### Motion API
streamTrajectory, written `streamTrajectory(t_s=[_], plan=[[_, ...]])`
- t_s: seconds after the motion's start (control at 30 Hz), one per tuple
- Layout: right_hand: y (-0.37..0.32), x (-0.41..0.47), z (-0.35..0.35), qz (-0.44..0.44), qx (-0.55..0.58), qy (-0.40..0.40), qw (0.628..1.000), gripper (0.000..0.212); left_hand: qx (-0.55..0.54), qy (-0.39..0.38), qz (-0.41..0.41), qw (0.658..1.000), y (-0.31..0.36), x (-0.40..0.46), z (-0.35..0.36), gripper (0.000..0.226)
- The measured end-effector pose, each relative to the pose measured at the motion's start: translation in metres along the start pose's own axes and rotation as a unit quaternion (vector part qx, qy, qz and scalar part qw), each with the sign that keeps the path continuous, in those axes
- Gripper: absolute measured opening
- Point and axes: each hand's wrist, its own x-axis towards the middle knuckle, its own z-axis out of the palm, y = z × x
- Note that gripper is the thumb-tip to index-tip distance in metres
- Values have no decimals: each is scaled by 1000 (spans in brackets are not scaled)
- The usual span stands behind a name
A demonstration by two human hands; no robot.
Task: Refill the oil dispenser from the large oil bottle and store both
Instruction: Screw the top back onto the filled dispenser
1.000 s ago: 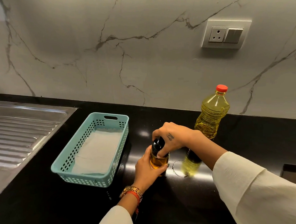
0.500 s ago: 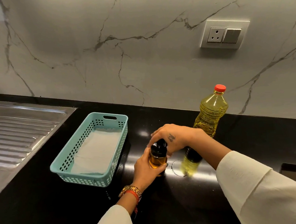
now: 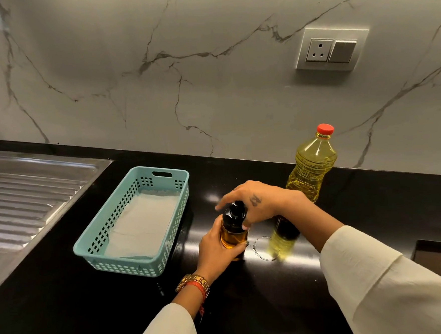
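Gripping the oil dispenser (image 3: 232,227) (basket (image 3: 107,244) near left), hands (image 3: 220,247) clasp.

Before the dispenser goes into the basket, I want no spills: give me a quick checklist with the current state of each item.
1. Dispenser upright, held by left hand: ok.
2. Its black top in place under right hand: ok; tightness: cannot tell.
3. Large oil bottle capped, standing: ok.
4. Basket free of other things, lined: ok.
5. Counter dry near dispenser: not ok, a ring mark beside it.
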Motion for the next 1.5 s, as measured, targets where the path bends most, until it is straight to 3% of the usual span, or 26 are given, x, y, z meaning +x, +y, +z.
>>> streamTrajectory(t_s=[0.07,0.13,0.23,0.37,0.5,0.6,0.7,0.8,0.93,1.03,1.1,1.27,1.37,1.5], plan=[[-3,0,4,0,6,32,999,47,1,0,-1,1000,0,0,0,71],[-7,-1,6,20,-6,64,998,41,6,-1,3,1000,1,-1,0,69],[-10,-2,6,67,-31,94,993,51,8,1,4,1000,2,0,0,70],[-9,-8,10,48,-14,46,998,68,-3,-1,-3,1000,2,-2,-1,70],[-10,-5,19,25,-16,70,997,53,-7,-4,-1,1000,2,-2,0,72],[-7,-4,20,47,-44,87,994,60,-7,-10,-8,1000,4,-3,-1,68],[3,-16,16,76,83,95,989,80,-14,-14,-6,1000,8,-4,-4,84],[10,-30,14,76,299,243,920,76,-29,0,-2,1000,21,-8,-9,113],[-8,-30,10,51,454,418,786,47,-94,80,28,992,49,-20,-36,88],[-36,-20,0,37,523,446,725,35,-124,151,45,980,68,-21,-73,71],[-57,-7,-3,24,543,439,715,34,-119,205,51,970,75,-18,-103,66],[-92,46,4,31,522,390,758,34,-34,261,-28,964,51,4,-171,55],[-105,81,12,50,467,343,813,38,54,217,-99,970,29,19,-194,49],[-114,122,24,51,276,259,924,35,167,111,-150,968,9,34,-205,43]])
